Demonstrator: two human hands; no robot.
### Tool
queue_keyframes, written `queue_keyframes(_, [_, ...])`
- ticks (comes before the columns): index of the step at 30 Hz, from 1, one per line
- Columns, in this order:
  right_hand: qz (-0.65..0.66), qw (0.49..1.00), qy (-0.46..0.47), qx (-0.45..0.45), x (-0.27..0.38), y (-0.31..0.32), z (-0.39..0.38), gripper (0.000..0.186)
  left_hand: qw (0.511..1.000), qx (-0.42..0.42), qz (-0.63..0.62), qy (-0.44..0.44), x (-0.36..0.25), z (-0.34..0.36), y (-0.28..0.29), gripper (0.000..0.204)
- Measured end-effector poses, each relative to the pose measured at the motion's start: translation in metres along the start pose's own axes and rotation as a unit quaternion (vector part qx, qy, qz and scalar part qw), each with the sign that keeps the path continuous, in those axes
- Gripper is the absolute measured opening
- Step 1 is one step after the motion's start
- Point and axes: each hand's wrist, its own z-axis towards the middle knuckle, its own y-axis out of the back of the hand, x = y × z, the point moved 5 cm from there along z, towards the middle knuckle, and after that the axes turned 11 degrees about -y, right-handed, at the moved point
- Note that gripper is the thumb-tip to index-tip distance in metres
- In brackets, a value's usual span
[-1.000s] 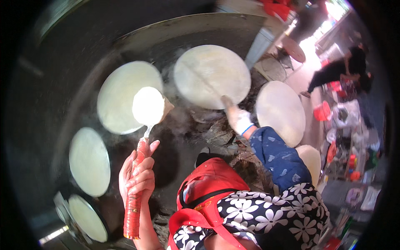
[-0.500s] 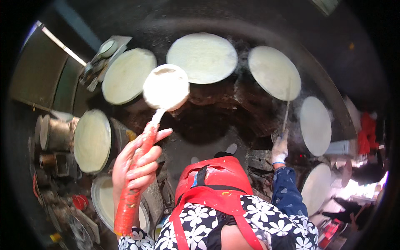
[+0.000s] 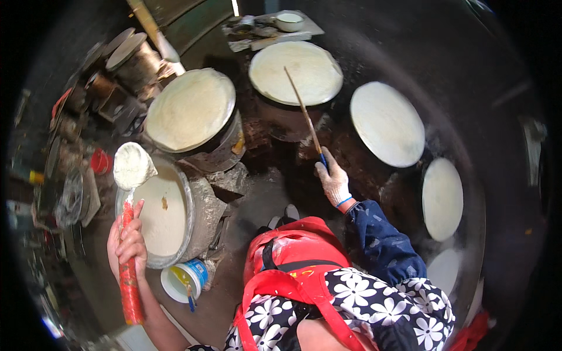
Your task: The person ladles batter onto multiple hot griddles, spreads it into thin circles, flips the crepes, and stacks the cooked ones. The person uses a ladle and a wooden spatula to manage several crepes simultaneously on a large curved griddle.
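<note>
My left hand grips the red-wrapped handle of a ladle. Its bowl, coated in pale batter, is over the left edge of a wide tub of cream-coloured batter. A white glove covers my right hand, which is closed on the blue end of a thin wooden stick. The stick's tip lies over a pale round pancake on a griddle ahead; whether it touches cannot be told. Another pancake covers the griddle beyond the tub.
More pale rounds curve away to the right, among them one round and a farther one. By the tub stands a small bucket with a brush in it. A white bowl sits on a far board. A red container is left.
My view has turned left, bringing the batter tub into fuller sight. The ladle has come down and left to the tub. The stick has swung from a right-hand round to one ahead.
</note>
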Motion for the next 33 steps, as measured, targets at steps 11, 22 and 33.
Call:
queue_keyframes(11, [0.06,0.983,0.013,0.17,0.055,-0.128,0.053,0.06,0.974,-0.007,-0.128,-0.184,-0.106,-0.026,0.109,0.067])
queue_keyframes(22, [0.14,0.982,0.058,0.113,0.144,-0.23,0.115,0.057,0.955,-0.089,-0.009,-0.284,-0.184,-0.07,0.205,0.051])
queue_keyframes(33, [0.059,0.993,0.074,0.066,0.19,-0.258,0.125,0.053,0.942,-0.045,0.066,-0.327,-0.229,-0.067,0.2,0.055])
